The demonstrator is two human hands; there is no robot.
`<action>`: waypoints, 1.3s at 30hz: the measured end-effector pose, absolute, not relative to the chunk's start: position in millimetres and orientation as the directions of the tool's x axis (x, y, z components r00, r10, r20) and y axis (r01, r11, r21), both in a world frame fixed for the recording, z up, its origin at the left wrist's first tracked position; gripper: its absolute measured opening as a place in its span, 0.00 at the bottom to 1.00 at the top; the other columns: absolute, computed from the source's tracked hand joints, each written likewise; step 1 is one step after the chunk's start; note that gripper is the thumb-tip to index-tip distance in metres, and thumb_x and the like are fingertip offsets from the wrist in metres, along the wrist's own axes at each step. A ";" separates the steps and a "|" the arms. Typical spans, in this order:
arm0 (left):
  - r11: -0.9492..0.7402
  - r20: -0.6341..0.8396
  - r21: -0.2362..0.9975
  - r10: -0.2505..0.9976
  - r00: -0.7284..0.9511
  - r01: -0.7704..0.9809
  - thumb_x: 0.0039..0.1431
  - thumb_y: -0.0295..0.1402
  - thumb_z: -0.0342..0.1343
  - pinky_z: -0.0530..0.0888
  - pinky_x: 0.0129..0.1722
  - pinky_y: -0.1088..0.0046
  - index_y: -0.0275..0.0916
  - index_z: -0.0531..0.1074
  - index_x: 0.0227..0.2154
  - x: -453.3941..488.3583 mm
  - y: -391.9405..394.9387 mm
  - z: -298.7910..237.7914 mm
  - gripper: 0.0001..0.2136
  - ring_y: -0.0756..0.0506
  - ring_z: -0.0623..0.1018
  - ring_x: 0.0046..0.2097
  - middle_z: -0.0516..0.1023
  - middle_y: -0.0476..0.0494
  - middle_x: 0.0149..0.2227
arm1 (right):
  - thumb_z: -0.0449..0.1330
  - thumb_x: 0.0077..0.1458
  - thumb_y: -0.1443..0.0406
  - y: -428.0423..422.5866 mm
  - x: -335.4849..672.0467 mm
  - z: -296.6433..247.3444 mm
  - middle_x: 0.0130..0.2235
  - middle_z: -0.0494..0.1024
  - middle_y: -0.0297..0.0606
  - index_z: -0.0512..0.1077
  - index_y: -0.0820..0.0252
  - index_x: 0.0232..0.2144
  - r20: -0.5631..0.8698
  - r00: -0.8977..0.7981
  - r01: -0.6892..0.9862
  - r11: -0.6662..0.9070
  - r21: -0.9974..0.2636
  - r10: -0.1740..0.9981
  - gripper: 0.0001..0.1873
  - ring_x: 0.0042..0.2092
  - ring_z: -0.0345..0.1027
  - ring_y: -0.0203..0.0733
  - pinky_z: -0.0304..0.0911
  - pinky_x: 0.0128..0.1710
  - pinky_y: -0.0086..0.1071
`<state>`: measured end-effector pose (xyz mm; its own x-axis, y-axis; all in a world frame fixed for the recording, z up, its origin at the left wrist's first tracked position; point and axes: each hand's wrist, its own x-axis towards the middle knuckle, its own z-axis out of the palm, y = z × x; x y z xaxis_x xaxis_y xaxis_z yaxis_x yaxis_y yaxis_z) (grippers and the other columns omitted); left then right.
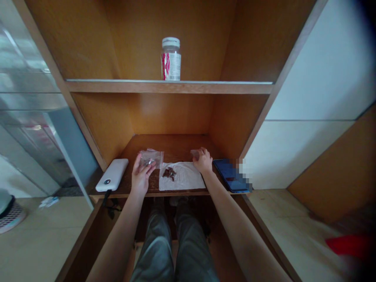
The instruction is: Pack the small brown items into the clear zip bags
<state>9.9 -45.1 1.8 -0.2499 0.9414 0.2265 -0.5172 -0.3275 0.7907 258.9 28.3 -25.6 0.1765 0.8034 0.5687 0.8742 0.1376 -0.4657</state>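
Note:
My left hand (141,176) holds a clear zip bag (158,156), with its thumb and fingers closed on the bag's left side. Something small shows through the plastic, but I cannot make out what. A white paper tissue (185,178) lies between my hands, bearing a small heap of dark reddish-brown pieces (169,173). Beyond the tissue's right end, my right hand (203,159) has its fingers curled on a small clear plastic piece (194,152), which looks like another bag and is partly hidden by the fingers.
A white power bank (112,175) with a black cable lies at the left of the wooden shelf (170,143). On the right rests a dark phone (229,174). A white-capped bottle (170,60) stands on the upper shelf. An open drawer (79,239) sits below, around my legs.

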 end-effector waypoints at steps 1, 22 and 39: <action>-0.317 0.216 0.801 0.944 -0.248 -0.509 0.42 0.25 0.60 0.70 0.45 0.64 0.45 0.64 0.49 10.2 -46.3 2.5 0.28 0.46 0.77 0.38 0.77 0.46 0.36 | 0.52 0.48 0.67 27.5 258.4 -24.0 0.51 0.62 0.47 0.65 0.61 0.42 0.599 0.165 0.865 0.177 -0.470 0.784 0.16 0.51 0.55 0.51 0.55 0.45 0.46; -0.251 0.194 0.829 0.967 -0.164 -0.500 0.36 0.26 0.64 0.68 0.48 0.61 0.35 0.74 0.24 10.7 -45.6 -0.3 0.08 0.43 0.77 0.40 0.78 0.41 0.35 | 0.51 0.48 0.71 -18.1 168.7 -7.4 0.32 0.67 0.36 0.65 0.59 0.28 0.753 0.044 0.287 0.714 -0.639 0.657 0.05 0.36 0.63 0.38 0.60 0.37 0.33; -0.208 0.195 0.937 0.978 -0.073 -0.282 0.36 0.29 0.63 0.69 0.38 0.70 0.36 0.76 0.26 12.4 -47.1 1.2 0.09 0.45 0.75 0.39 0.78 0.41 0.36 | 0.51 0.51 0.69 -19.4 169.5 -6.6 0.34 0.68 0.37 0.66 0.59 0.27 0.748 0.000 0.215 0.730 -0.648 0.664 0.06 0.40 0.63 0.38 0.59 0.41 0.34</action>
<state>12.4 -47.1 1.2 -0.0729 0.9781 0.1951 -0.2818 -0.2079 0.9367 169.5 -19.4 -6.6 -0.0002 0.6639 0.7478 0.2146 0.7304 -0.6484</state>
